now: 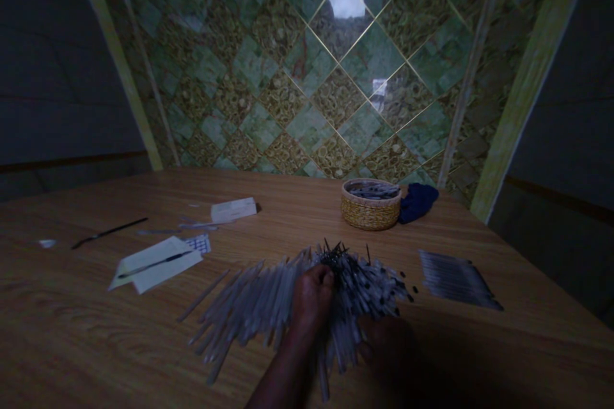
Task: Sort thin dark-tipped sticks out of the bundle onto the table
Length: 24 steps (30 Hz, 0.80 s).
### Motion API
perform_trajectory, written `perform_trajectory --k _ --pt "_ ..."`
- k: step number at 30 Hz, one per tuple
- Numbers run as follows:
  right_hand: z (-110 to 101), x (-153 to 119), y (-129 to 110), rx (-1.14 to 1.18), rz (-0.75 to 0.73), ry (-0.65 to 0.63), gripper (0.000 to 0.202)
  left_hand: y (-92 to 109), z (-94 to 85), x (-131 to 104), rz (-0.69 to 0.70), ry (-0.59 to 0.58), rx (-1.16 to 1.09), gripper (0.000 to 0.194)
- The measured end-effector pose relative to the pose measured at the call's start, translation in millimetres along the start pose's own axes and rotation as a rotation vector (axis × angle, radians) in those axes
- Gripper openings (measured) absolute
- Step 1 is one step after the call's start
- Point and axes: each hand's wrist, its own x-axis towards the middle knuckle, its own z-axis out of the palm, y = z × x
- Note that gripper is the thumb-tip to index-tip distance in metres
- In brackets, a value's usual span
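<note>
A wide heap of clear plastic pen barrels lies across the middle of the wooden table. Thin dark pieces with pointed ends, perhaps refills, are bunched at its upper right part. My left hand is closed on top of the heap, beside these dark pieces; whatever is in its fingers is hidden. Low at the heap's right edge, my right hand is in deep shadow. Its thumb and forefinger curl in by the barrel ends, and what they hold cannot be made out.
Right of the heap lies a neat row of dark-tipped clear pens. Behind stand a woven basket of similar sticks and a dark blue cloth. Leftward are a white box, papers with a pen, and a thin black stick.
</note>
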Motion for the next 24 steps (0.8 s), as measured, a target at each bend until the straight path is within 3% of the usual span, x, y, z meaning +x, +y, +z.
perform_trajectory --k 10,24 --pt "5.3 -4.3 4.5 0.105 0.052 0.058 0.027 -1.6 0.9 0.5 0.005 -0.019 0.083 0.015" --pt "4.9 -33.0 39.3 0.355 0.09 0.071 0.029 8.5 -4.9 -3.0 0.029 -0.091 0.274 0.014"
